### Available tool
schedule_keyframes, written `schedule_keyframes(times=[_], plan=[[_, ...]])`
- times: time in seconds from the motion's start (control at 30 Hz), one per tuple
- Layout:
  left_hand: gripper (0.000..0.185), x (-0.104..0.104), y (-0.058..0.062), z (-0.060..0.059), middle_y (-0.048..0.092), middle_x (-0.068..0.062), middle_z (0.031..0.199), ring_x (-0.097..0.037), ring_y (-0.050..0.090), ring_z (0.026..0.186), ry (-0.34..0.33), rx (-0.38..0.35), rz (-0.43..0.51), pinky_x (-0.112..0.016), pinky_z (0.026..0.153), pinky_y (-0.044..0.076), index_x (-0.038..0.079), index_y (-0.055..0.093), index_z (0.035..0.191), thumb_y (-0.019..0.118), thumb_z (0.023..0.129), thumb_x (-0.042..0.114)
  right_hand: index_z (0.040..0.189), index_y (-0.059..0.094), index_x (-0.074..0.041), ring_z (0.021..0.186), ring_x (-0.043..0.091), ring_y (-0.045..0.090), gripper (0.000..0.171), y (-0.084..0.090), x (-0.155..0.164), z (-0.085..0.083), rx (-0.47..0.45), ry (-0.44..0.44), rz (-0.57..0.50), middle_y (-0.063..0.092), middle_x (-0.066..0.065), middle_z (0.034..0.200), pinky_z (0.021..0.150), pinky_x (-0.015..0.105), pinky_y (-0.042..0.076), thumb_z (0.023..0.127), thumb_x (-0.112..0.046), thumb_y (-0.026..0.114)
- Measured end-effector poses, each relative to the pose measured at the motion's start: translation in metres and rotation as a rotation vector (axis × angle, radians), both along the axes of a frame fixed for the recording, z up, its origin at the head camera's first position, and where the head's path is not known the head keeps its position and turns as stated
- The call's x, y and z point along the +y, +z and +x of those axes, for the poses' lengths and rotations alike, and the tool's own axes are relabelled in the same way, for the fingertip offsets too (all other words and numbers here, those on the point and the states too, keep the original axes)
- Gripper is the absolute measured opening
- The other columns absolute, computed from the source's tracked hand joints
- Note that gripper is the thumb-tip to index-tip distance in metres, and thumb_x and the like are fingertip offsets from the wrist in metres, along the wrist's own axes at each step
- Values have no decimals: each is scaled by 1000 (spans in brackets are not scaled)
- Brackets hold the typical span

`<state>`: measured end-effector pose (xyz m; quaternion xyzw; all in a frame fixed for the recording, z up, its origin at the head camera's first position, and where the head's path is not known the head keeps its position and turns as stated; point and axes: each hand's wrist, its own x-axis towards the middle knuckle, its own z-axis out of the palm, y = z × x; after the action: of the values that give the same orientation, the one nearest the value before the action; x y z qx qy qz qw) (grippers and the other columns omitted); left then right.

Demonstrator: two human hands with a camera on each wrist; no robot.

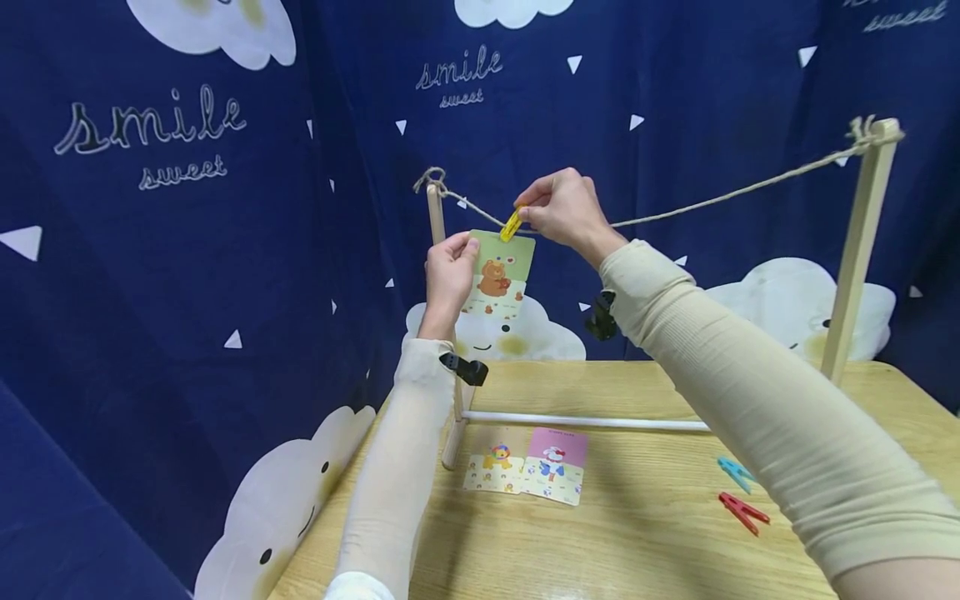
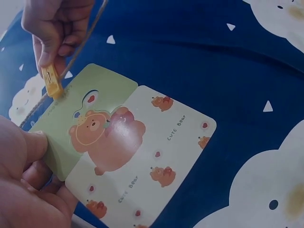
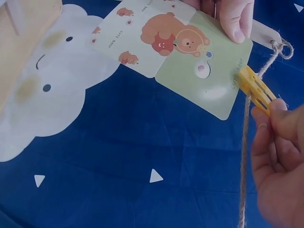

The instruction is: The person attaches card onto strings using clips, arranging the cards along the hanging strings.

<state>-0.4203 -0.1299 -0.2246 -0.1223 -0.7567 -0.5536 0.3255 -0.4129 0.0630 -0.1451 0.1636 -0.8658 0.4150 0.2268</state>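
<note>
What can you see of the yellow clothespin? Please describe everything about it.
The yellow clothespin is small and looks like plastic, with ridged handles. The right hand pinches its handle end between thumb and fingers. Its tip sits at the top edge of the bear card, on the green part, right where the twine line runs. It is tilted, not upright. The left hand holds the card's left edge and does not touch the pin.

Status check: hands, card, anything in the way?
Left hand holds bear card. Right hand pinches yellow peg at twine. Nothing blocking.
</note>
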Motion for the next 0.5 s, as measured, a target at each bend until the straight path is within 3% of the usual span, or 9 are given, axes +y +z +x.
schedule_keyframes(times=[0.27, 0.5], plan=[[19, 1, 1, -1, 72, -5, 83, -6, 49, 65, -10, 16, -2, -24, 60, 36, 7, 79, 109, 65, 103, 19, 113, 79, -8, 92, 17, 70, 19, -1, 0, 0, -4, 9, 7, 78, 6, 107, 81, 30, 59, 97, -16, 71], [19, 4, 3, 0, 69, -6, 78, -7, 44, 59, -14, 26, -17, -24, 54, 31, 7, 78, 107, 64, 104, 20, 120, 77, -8, 100, 20, 68, 24, -2, 1, -2, -28, 14, 23, 76, 7, 114, 88, 34, 58, 99, -17, 68]])
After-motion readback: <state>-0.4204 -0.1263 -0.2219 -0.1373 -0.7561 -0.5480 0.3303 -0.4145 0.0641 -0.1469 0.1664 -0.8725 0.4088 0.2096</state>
